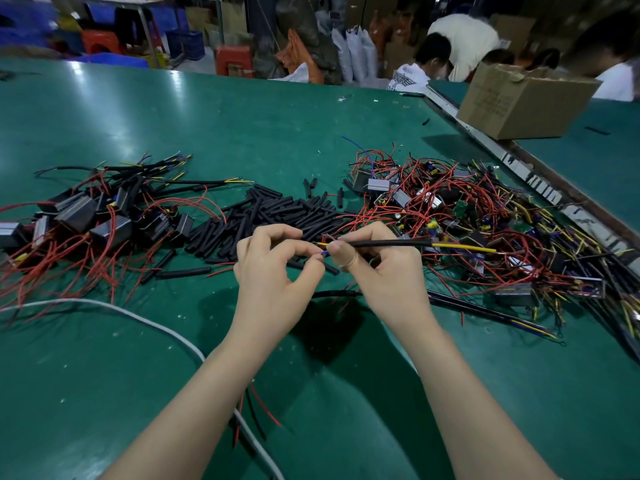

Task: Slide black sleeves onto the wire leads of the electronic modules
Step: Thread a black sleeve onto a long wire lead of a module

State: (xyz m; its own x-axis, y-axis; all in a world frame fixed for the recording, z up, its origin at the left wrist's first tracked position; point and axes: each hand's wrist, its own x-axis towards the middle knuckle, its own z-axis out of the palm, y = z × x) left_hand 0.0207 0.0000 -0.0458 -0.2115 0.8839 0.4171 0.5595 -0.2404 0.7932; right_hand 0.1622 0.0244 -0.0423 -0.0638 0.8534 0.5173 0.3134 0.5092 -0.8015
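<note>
**Student:** What does each hand hold?

**Tutor:** The right hand (384, 271) pinches a black sleeve (384, 242) between thumb and forefinger and holds it level. The left hand (273, 271) pinches the tips of the yellow and blue wires (320, 244) just beside the right thumb, with its other fingers loosely curled.

**Student:** Why hold them so?

**Tutor:** Probably to keep the tube straight while the thin, limp wires pass along it. Yellow wire shows at both ends of the sleeve, so the wires appear to run right through it. Seating the sleeve seems to be what remains.

**Student:** And the materials?

**Tutor:** The sleeve is a slim, matte, flexible tube, and the wires are glossy coated strands. Spare sleeves (273, 216), short black tubes, lie heaped just beyond the left hand's knuckles. Well to the left of that hand sit boxy dark modules (79, 213) whose wires wear sleeves, so they are likely finished. To the right of the right hand spreads a tangle of modules with bare red and yellow wires (450, 209), likely waiting. Everything rests on a smooth green table (242, 126).
</note>
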